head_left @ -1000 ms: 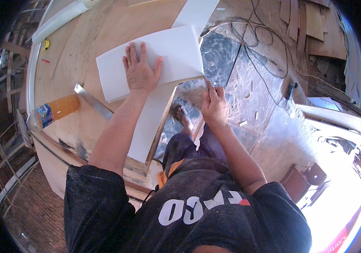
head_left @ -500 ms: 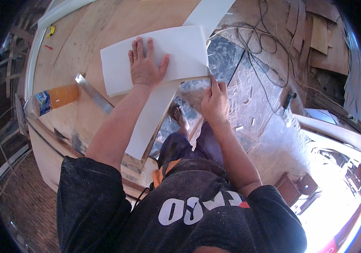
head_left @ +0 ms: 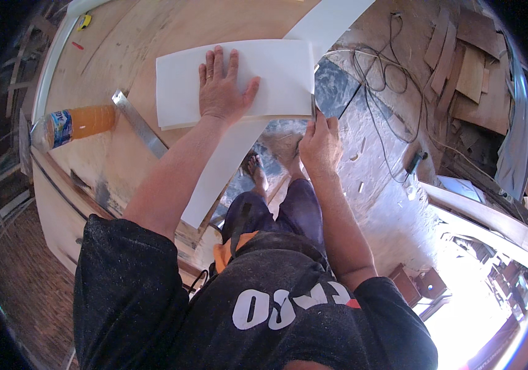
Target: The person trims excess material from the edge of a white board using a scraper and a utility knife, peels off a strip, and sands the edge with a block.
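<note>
My left hand (head_left: 224, 92) lies flat, fingers apart, on a white rectangular sheet (head_left: 282, 71) over a plywood table (head_left: 116, 55). Beneath that sheet a longer white strip (head_left: 233, 160) runs diagonally along the table's edge. My right hand (head_left: 321, 145) is closed round a slim knife (head_left: 314, 103), its blade upright at the sheet's right edge; most of the handle is hidden in my fingers. A metal straightedge (head_left: 137, 120) lies left of my left forearm, beside a plastic bottle of orange liquid (head_left: 91, 123).
A yellow tape measure (head_left: 84, 22) sits at the table's far left. Right of the table are tangled cables (head_left: 387, 74), a dark tool or plug (head_left: 415, 163), stacked wood offcuts (head_left: 474, 74) and long boards (head_left: 480, 216). My feet stand on the scrap-strewn floor (head_left: 375, 203).
The view has turned slightly, shifting table and sheet rightward and levelling the sheet. My left hand stays spread on it; my right hand still grips the knife at its right edge.
</note>
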### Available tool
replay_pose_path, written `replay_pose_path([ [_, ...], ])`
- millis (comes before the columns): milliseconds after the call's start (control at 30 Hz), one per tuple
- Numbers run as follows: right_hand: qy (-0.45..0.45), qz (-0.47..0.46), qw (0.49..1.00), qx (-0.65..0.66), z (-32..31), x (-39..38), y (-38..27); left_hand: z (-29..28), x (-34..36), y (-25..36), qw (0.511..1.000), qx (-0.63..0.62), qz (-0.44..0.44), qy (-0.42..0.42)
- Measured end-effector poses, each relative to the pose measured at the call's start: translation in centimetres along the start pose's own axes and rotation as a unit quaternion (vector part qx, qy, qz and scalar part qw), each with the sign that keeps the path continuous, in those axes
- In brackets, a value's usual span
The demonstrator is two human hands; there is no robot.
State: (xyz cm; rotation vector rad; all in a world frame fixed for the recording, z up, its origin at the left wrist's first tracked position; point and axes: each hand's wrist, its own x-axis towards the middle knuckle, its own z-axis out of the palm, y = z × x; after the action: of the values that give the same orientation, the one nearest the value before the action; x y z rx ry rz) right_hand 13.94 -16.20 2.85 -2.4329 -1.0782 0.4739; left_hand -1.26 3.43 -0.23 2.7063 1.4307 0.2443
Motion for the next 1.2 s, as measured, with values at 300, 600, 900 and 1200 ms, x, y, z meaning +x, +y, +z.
replay_pose_path([
  [300, 0.010, 0.017, 1.000, 0.012, -0.1, 0.3, -1.3, 0.1, -0.1, -0.1, 0.999, -0.022, 0.008, 0.035],
  [600, 0.005, 0.010, 1.000, -0.001, 0.1, 2.1, -1.7, 0.1, -0.2, -0.2, 0.999, -0.012, 0.013, 0.037],
  [900, 0.009, 0.016, 1.000, -0.002, 0.0, 3.7, -2.1, 0.4, 0.0, -0.2, 1.000, -0.003, 0.006, 0.026],
  [1200, 0.024, -0.003, 1.000, -0.002, 0.5, 6.0, -2.5, 0.2, 0.0, -0.1, 1.000, 0.007, -0.001, 0.007],
])
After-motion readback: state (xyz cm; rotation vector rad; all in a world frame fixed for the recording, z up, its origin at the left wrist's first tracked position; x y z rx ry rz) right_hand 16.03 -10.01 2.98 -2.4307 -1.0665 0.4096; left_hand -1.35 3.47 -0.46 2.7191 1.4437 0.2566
